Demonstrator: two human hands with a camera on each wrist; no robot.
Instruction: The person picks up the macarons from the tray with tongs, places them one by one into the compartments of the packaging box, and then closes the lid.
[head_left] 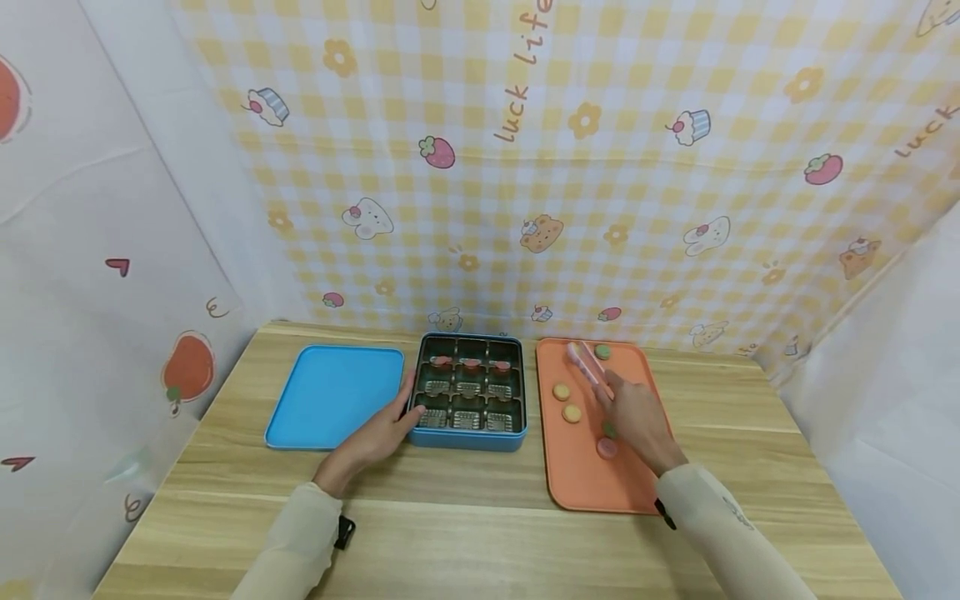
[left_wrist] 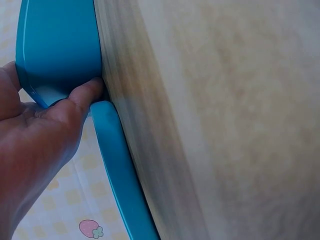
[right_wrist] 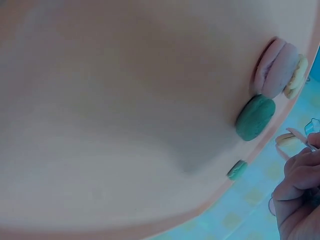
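Note:
In the head view, my right hand [head_left: 636, 417] grips pink tongs [head_left: 588, 367] over the orange tray [head_left: 615, 487]. Between the tong tips, in the right wrist view, is a pale yellow macaron [right_wrist: 286, 139]. Below on the tray lie two yellow macarons [head_left: 566, 402], a pink macaron [head_left: 607, 448], a green macaron [head_left: 609, 429] and another green macaron [head_left: 602, 352] at the back. My left hand [head_left: 386, 429] holds the left side of a blue tin box [head_left: 468, 442], thumb at its rim. Its dark divided insert [head_left: 468, 389] has three reddish-pink macarons [head_left: 471, 364] in a row.
A blue lid [head_left: 341, 392] lies flat on the wooden table [head_left: 465, 533], left of the box. A yellow checked cloth [head_left: 480, 233] hangs behind the table, with white cloth [head_left: 82, 350] at the left side.

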